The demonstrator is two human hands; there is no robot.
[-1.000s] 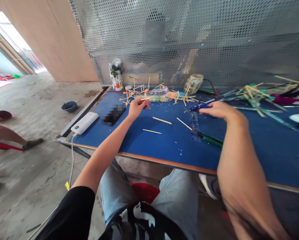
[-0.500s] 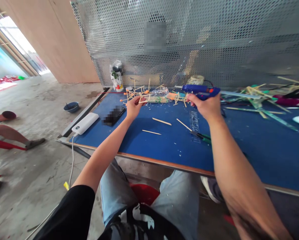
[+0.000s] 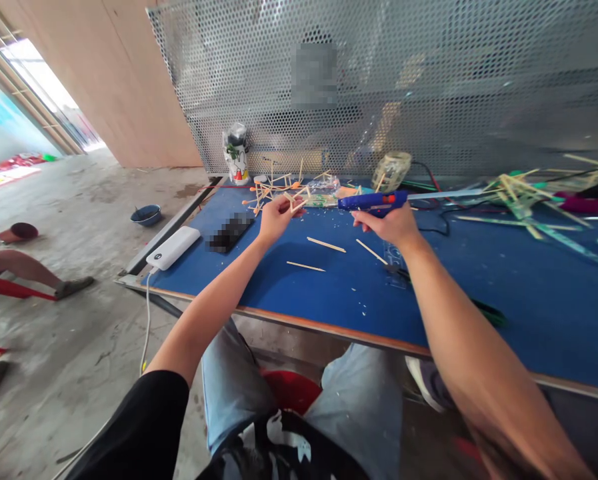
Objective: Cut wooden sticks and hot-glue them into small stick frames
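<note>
My left hand [image 3: 277, 217] is closed on a small frame of thin wooden sticks [image 3: 299, 202], held just above the blue table [image 3: 259, 287]. To its right, my right hand [image 3: 391, 223] grips a blue glue gun [image 3: 373, 201], its nozzle pointing left toward the frame without touching it. A clear glue stick [image 3: 446, 194] reaches out of the gun's back. Loose sticks [image 3: 326, 245] lie in front of the hands. Behind my left hand stand stick structures with orange joints [image 3: 262, 192].
A black phone [image 3: 230, 233] and a white power bank [image 3: 173, 248] lie at left. Pliers [image 3: 403, 272] are partly behind my right forearm. A cup [image 3: 237, 160] and a tape roll [image 3: 391, 169] stand by the perforated panel [image 3: 359, 80]. More sticks [image 3: 521, 200] are piled at right.
My right hand has moved left with the glue gun, closer to the stick frame. The frame in my left hand is raised and tilted differently.
</note>
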